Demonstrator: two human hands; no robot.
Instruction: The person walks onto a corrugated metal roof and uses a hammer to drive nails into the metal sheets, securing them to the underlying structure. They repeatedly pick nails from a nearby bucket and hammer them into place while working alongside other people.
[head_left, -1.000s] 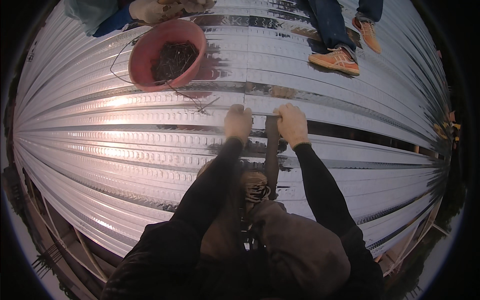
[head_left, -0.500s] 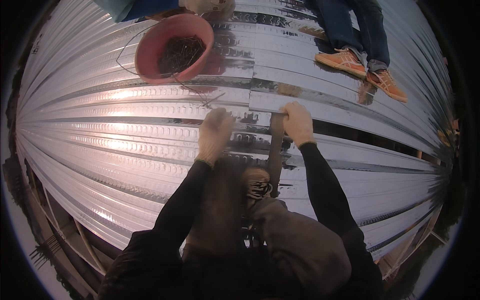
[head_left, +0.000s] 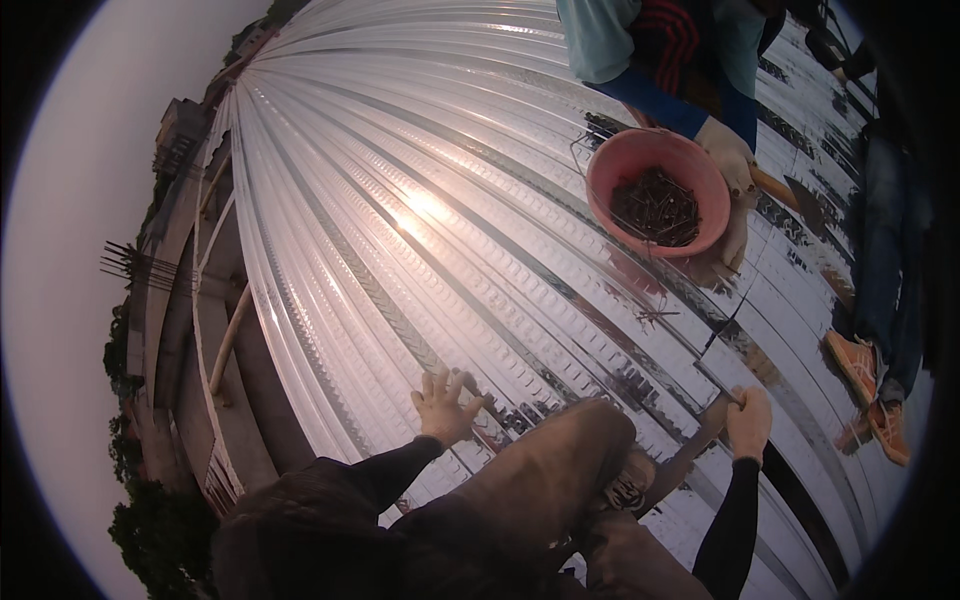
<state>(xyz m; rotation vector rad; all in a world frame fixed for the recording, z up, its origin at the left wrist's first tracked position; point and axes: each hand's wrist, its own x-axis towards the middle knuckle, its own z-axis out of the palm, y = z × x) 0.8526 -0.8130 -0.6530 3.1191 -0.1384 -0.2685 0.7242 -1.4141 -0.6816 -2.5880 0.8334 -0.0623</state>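
Two hands split: left hand (head_left: 442, 408) splayed, flat on ribbed metal deck (head_left: 400, 230), likely bracing; right hand (head_left: 748, 420) clenched round dark tool handle (head_left: 690, 455) slanting to deck beside knee (head_left: 560, 450); pink nail bowl (head_left: 657, 192) upslope by co-worker's glove (head_left: 733, 160)

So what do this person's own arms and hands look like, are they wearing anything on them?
Both arms are covered by long, close-fitting black sleeves that end at the wrists. The left hand and the right hand are bare, with no gloves. No watch, ring or marking shows on either.
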